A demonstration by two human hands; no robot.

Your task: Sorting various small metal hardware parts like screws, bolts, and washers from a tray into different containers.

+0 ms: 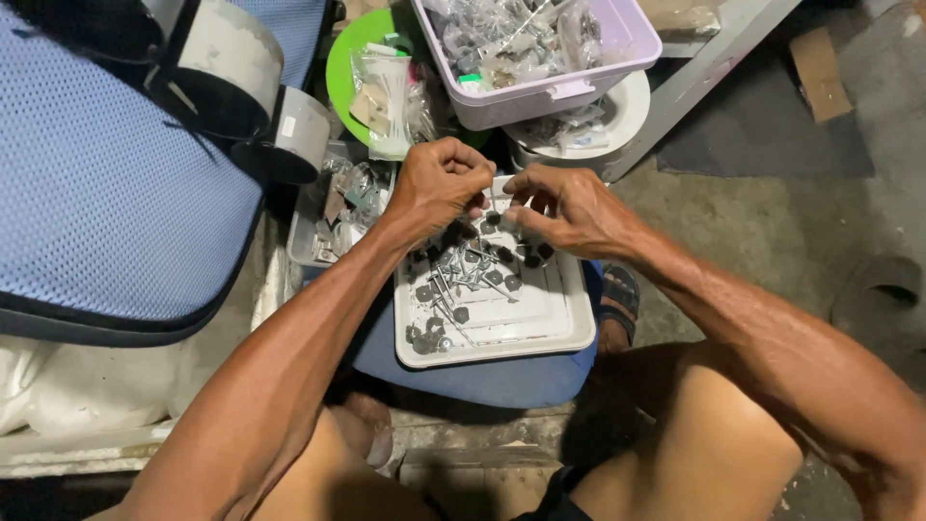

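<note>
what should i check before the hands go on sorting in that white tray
1. White tray seated flat on the blue stool: ok.
2. Screws all inside the tray: ok.
3. Left hand grip on a small part: cannot tell, fingers hide it.
4. Right hand over the tray's far edge, touching the pieces: ok.
5. Lilac box clear of both hands: ok.

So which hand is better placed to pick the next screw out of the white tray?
Probably the left hand: it sits directly above the screws in the white tray. The right hand hovers nearer the tray's far edge.
</note>
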